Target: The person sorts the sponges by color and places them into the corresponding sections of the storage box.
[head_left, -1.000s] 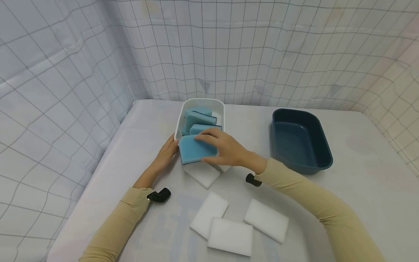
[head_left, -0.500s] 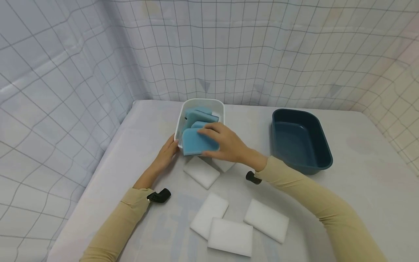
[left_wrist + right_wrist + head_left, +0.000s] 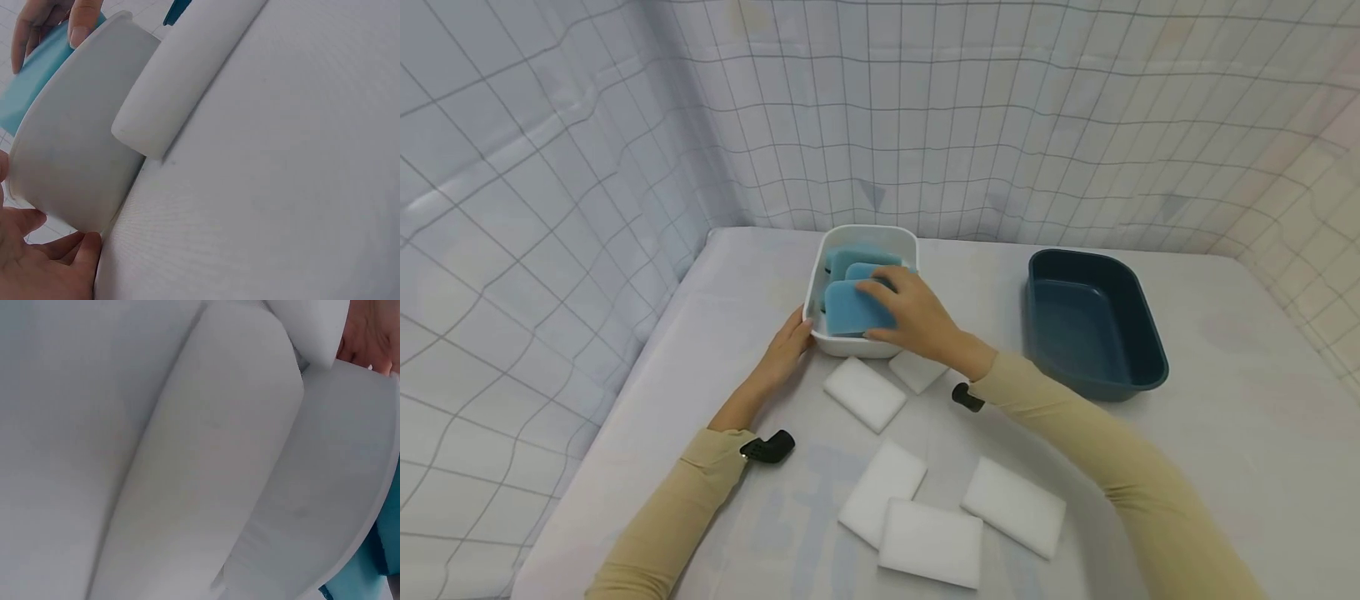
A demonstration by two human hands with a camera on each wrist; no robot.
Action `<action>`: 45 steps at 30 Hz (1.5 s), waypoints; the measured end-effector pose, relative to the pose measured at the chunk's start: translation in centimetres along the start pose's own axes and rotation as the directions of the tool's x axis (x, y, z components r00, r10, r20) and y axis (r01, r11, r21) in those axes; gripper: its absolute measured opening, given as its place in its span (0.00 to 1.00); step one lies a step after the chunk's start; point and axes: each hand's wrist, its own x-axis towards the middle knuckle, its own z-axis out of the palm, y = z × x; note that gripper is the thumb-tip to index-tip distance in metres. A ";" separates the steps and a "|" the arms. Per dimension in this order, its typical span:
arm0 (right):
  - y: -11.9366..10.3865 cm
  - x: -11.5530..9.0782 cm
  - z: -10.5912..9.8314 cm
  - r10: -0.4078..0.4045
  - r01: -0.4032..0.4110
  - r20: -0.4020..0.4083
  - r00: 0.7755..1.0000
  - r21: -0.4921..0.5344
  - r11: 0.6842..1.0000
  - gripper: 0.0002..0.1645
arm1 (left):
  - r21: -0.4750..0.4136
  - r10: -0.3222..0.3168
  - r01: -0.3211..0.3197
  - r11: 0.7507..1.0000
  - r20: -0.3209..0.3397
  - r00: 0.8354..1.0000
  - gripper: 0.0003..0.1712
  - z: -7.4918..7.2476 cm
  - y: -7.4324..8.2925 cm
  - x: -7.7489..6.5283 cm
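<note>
My right hand [image 3: 917, 318] pinches a light-blue sponge [image 3: 850, 310] between thumb and fingers, inside the front of a white container [image 3: 857, 347]. Behind it in the container are more blue sponges [image 3: 865, 258], partly hidden. On the container's left side rests my left hand [image 3: 781, 357], its fingers lying along the outer wall. In the left wrist view, the left hand [image 3: 44, 265] touches the container's wall [image 3: 75, 137] near its base, and the right hand's fingers hold the sponge [image 3: 37, 78] at the rim. The right wrist view shows a white foam block [image 3: 206, 450] near the container.
In front of the container, several white foam blocks lie about the table, such as the single block [image 3: 865, 394] and the front block [image 3: 931, 543]. A dark-blue tub [image 3: 1086, 329] with nothing in it stands at the right. Grid-patterned cloth [image 3: 955, 125] hangs behind the table.
My right hand has moved the blue sponge away from me, from over the container's front edge to inside it. The front wall now shows. My left hand stays against the side.
</note>
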 end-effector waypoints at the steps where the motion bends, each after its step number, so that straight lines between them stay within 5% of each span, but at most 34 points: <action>1: 0.0 0.1 0.2 0.002 -0.002 0.003 1.000 0.001 1.000 0.39 | -0.003 -0.002 0.002 1.000 0.000 1.000 0.31 0.0 0.0 0.0; 27: 0.0 -0.6 1.0 -0.060 0.064 -0.050 0.997 0.074 0.995 0.19 | 0.003 -0.012 0.012 1.000 0.010 1.000 0.32 0.1 0.0 0.2; 45: 0.0 -2.0 0.7 -0.088 0.099 -0.094 0.992 0.116 0.988 0.19 | 0.011 -0.075 0.075 0.997 0.006 0.997 0.32 -0.8 0.2 0.3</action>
